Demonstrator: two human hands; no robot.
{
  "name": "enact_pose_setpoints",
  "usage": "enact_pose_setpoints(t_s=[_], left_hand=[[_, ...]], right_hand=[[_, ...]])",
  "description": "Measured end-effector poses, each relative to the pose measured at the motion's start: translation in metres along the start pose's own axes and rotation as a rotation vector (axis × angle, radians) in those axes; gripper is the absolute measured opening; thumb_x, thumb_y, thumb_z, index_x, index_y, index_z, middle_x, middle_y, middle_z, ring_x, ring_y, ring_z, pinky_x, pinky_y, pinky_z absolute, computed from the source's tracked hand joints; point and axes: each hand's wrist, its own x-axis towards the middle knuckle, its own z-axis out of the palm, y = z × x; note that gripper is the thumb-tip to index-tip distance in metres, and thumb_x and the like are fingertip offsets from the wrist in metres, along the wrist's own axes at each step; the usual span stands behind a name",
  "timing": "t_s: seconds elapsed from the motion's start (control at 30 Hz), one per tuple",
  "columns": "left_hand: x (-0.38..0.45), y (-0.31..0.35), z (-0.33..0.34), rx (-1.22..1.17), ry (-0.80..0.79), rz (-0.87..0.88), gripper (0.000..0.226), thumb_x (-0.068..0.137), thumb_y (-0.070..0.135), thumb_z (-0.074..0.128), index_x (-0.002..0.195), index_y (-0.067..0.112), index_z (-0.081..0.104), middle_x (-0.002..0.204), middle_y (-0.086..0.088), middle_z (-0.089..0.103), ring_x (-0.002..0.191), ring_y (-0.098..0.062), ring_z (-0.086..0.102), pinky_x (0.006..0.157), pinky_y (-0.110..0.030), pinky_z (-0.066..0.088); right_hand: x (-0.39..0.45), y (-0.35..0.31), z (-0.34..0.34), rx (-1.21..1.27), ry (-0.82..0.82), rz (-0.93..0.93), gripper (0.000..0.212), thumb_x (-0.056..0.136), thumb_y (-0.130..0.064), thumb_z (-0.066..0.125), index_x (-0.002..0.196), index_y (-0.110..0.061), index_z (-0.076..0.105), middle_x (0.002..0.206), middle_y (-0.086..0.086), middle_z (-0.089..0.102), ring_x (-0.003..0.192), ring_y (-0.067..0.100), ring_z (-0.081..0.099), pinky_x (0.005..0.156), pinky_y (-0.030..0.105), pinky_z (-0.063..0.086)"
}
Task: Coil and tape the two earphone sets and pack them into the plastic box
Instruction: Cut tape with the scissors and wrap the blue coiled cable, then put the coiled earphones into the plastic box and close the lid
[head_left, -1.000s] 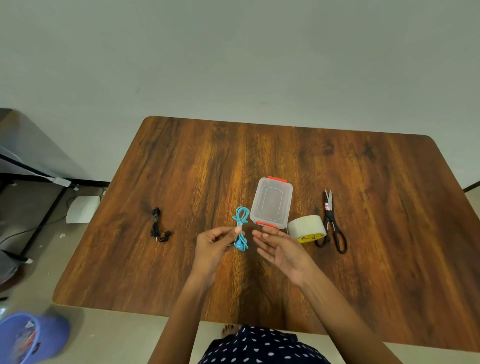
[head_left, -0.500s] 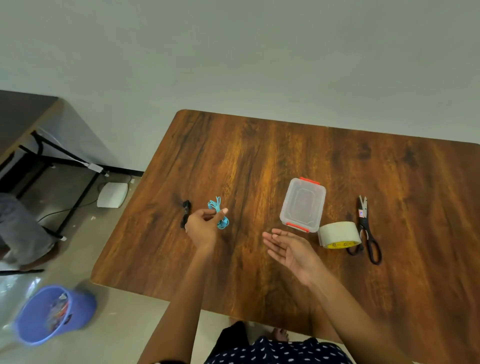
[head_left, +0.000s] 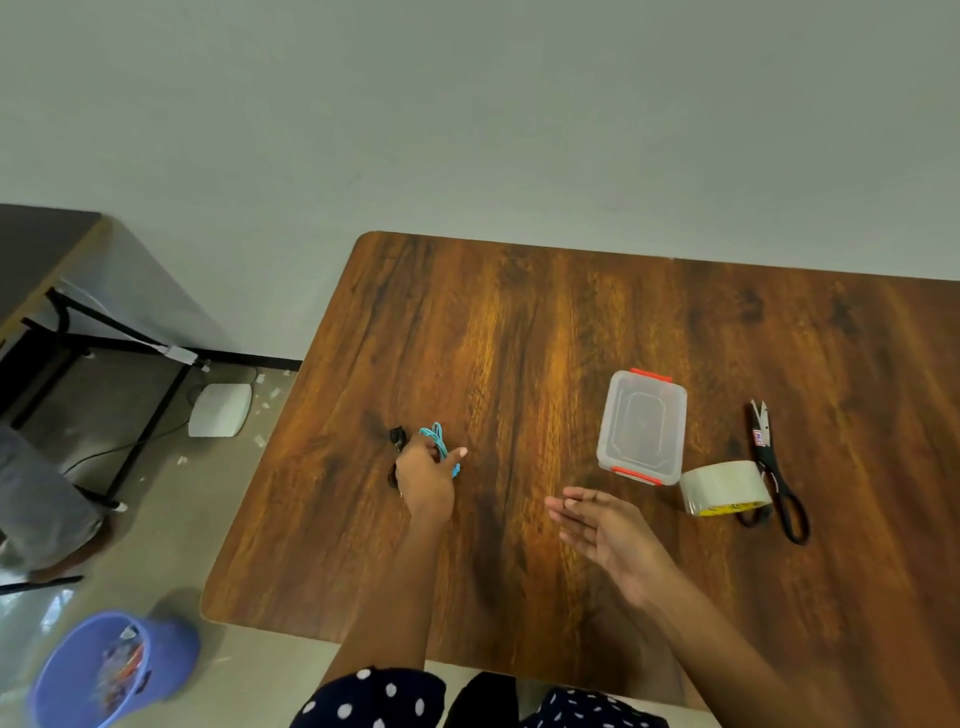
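Note:
My left hand (head_left: 425, 478) holds the coiled blue earphone set (head_left: 439, 441) between thumb and fingers, low over the wooden table (head_left: 519, 338). The black earphone set (head_left: 397, 439) lies right beside and partly under that hand; whether the fingers touch it I cannot tell. My right hand (head_left: 605, 530) hovers open, palm up, holding nothing, in front of the clear plastic box (head_left: 642, 425) with orange clips, whose lid is on.
A roll of tape (head_left: 722, 488) lies to the right of the box, with black scissors (head_left: 774, 473) beside it. On the floor at the left are a blue bucket (head_left: 111, 670), a white device (head_left: 221, 409) and the black legs of another table (head_left: 31, 260).
My left hand carried the blue earphones leftward from near the box to the black earphones. My right hand stayed open. The view swung left.

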Motion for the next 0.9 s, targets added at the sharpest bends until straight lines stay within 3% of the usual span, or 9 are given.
enact_pose_setpoints(t_s=[0.13, 0.23, 0.33, 0.4, 0.47, 0.53, 0.63, 0.83, 0.9], left_hand=[[-0.008, 0.007, 0.001, 0.057, 0.024, 0.197, 0.020, 0.088, 0.013, 0.067, 0.103, 0.000, 0.063, 0.102, -0.014, 0.068, 0.095, -0.027, 0.064, 0.082, -0.037, 0.052], [-0.016, 0.015, 0.005, 0.056, -0.032, 0.314, 0.013, 0.089, 0.013, 0.063, 0.100, 0.006, 0.065, 0.094, -0.006, 0.068, 0.085, -0.017, 0.063, 0.074, -0.028, 0.050], [-0.023, 0.020, 0.010, 0.069, -0.105, 0.390, 0.012, 0.090, 0.015, 0.063, 0.100, 0.009, 0.065, 0.094, -0.002, 0.068, 0.083, -0.009, 0.060, 0.073, -0.022, 0.047], [-0.027, 0.022, 0.014, 0.099, -0.141, 0.419, 0.013, 0.091, 0.017, 0.062, 0.101, 0.008, 0.065, 0.095, -0.003, 0.068, 0.086, -0.012, 0.061, 0.077, -0.029, 0.052], [-0.032, 0.026, 0.016, 0.112, -0.151, 0.430, 0.013, 0.091, 0.017, 0.061, 0.099, 0.007, 0.066, 0.093, -0.004, 0.068, 0.086, -0.016, 0.062, 0.077, -0.033, 0.052], [-0.036, 0.029, 0.016, 0.118, -0.147, 0.450, 0.011, 0.090, 0.017, 0.062, 0.095, 0.008, 0.067, 0.091, -0.004, 0.068, 0.084, -0.015, 0.061, 0.073, -0.029, 0.049], [-0.040, 0.034, 0.017, 0.114, -0.165, 0.484, 0.014, 0.091, 0.018, 0.061, 0.096, 0.008, 0.067, 0.093, -0.004, 0.068, 0.087, -0.016, 0.062, 0.076, -0.030, 0.049], [-0.045, 0.034, 0.022, 0.157, -0.263, 0.517, 0.051, 0.091, 0.037, 0.061, 0.130, 0.006, 0.054, 0.128, -0.011, 0.058, 0.120, -0.025, 0.052, 0.097, -0.035, 0.042], [-0.049, 0.027, 0.024, 0.169, -0.344, 0.475, 0.050, 0.089, 0.033, 0.064, 0.129, 0.004, 0.054, 0.128, -0.011, 0.058, 0.119, -0.026, 0.053, 0.097, -0.035, 0.042]], right_hand=[[0.004, -0.007, 0.002, -0.036, 0.024, -0.042, 0.013, 0.093, -0.009, 0.057, 0.103, -0.009, 0.065, 0.096, 0.006, 0.075, 0.094, 0.019, 0.071, 0.082, 0.033, 0.054], [0.018, -0.020, 0.000, -0.153, 0.150, -0.207, 0.009, 0.092, -0.010, 0.058, 0.098, -0.011, 0.064, 0.097, 0.004, 0.073, 0.097, 0.017, 0.068, 0.087, 0.034, 0.053], [0.043, -0.029, -0.007, -0.536, 0.429, -0.518, 0.007, 0.092, -0.015, 0.060, 0.099, -0.015, 0.061, 0.105, 0.000, 0.065, 0.105, 0.019, 0.061, 0.093, 0.029, 0.047], [0.064, -0.028, -0.016, -0.844, 0.571, -0.649, 0.026, 0.094, -0.022, 0.056, 0.118, -0.012, 0.055, 0.123, 0.008, 0.059, 0.117, 0.025, 0.054, 0.100, 0.031, 0.042], [0.084, -0.023, -0.028, -1.154, 0.602, -0.604, 0.052, 0.097, -0.033, 0.049, 0.140, -0.007, 0.036, 0.149, 0.015, 0.036, 0.138, 0.031, 0.033, 0.113, 0.036, 0.028], [0.098, -0.015, -0.038, -1.421, 0.551, -0.528, 0.065, 0.098, -0.040, 0.041, 0.150, -0.010, 0.015, 0.159, 0.013, 0.011, 0.147, 0.031, 0.011, 0.118, 0.039, 0.014], [0.102, -0.004, -0.049, -1.567, 0.402, -0.588, 0.067, 0.099, -0.034, 0.042, 0.151, -0.014, 0.006, 0.160, 0.011, 0.002, 0.148, 0.027, 0.002, 0.119, 0.039, 0.006], [0.068, 0.016, -0.081, -1.530, -0.223, -0.876, 0.070, 0.083, -0.016, 0.056, 0.147, -0.020, 0.028, 0.156, -0.004, 0.013, 0.147, 0.020, 0.008, 0.121, 0.040, 0.006], [0.056, 0.026, -0.089, -1.514, -0.337, -0.913, 0.069, 0.080, -0.018, 0.056, 0.145, -0.022, 0.034, 0.156, -0.007, 0.017, 0.147, 0.016, 0.007, 0.120, 0.036, 0.002]])
